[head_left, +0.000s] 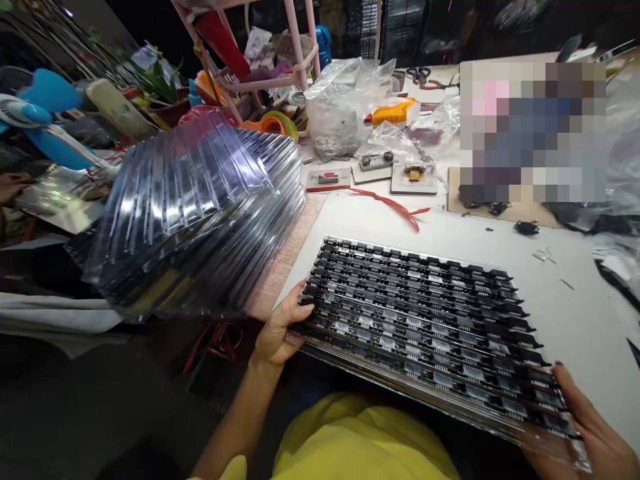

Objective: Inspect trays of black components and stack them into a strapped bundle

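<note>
A clear plastic tray [425, 327] filled with rows of small black parts with metal pins is held up at the front of the white work surface. My left hand [283, 327] grips its left end, thumb on top and the other fingers largely hidden beneath. At the opposite end, my right hand [590, 427] is closed round the lower right corner, partly covered by the see-through plastic. The tray slopes down toward the right in the view, and its near edge overhangs the table edge.
Stacked clear ribbed trays [200, 213] stand to the left. Behind lie red strips [390, 201], small fixture blocks [414, 179], plastic bags [340, 107] and an orange-yellow tool [395, 111]. A pink rack [300, 47] and a blue fan [55, 100] are farther back. Loose black parts [526, 228] lie at right.
</note>
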A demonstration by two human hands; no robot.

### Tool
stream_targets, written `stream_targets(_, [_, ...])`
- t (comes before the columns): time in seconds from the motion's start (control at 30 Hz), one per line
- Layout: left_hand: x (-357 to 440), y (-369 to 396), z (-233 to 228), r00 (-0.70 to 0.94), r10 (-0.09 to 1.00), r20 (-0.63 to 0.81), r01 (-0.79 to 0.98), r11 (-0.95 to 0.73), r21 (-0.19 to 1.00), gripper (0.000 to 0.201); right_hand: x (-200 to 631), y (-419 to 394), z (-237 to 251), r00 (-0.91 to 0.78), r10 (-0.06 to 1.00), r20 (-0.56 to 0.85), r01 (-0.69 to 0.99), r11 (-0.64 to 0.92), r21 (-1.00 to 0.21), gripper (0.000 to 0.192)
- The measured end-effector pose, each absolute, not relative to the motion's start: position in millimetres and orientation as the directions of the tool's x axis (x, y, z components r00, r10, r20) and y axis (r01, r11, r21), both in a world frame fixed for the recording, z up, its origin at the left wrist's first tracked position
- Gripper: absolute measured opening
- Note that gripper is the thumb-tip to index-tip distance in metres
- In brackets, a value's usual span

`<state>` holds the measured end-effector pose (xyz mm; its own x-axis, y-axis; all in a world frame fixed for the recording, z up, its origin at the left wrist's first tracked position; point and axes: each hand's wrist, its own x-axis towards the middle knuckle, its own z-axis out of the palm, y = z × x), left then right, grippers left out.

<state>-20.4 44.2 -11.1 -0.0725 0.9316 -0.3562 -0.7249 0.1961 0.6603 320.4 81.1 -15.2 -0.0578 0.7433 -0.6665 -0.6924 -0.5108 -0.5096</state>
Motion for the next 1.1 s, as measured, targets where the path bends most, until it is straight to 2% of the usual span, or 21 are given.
stream_targets(0.1, [-20,44,-10,-0.092,0.915,-0.392,-0.711,0.215,0.669,0.056,307,88,-1,0.059,0.62,-0.782,-0.762,-0.479,-0.437,0.033])
stream_targets(0.17, [-19,44,-9,-0.109,0.902,-0.419,-0.705,0.227,0.672,0.058,300,91,6,0.06,0.57,-0.82,-0.802,-0.461,-0.379,0.033])
stream_targets(0.37, [-23,44,-7,-0.179,0.83,-0.528,-0.68,0.283,0.676,0.063,299,92,3,-0.153,0.773,-0.616,-0.781,-0.476,-0.404,0.02])
stream_targets(0.5, [-29,48,-8,-0.212,0.779,-0.59,-0.699,0.301,0.648,0.065,297,94,4,-0.25,0.786,-0.566,-0.764,-0.519,-0.384,0.026])
stream_targets(0.67, [-27,47,-6,-0.325,0.748,-0.578,-0.777,0.137,0.615,0.056,295,95,1,-0.248,0.814,-0.525,-0.797,-0.479,-0.368,0.028])
stream_targets(0.9, [-19,42,-12,-0.19,0.85,-0.491,-0.756,0.193,0.626,0.057,299,96,-2,-0.202,0.836,-0.51,-0.859,-0.401,-0.317,0.026])
stream_targets(1.1, [-16,45,-9,-0.191,0.869,-0.457,-0.715,0.196,0.671,0.059,299,96,-3,-0.19,0.839,-0.51,-0.845,-0.403,-0.35,0.024])
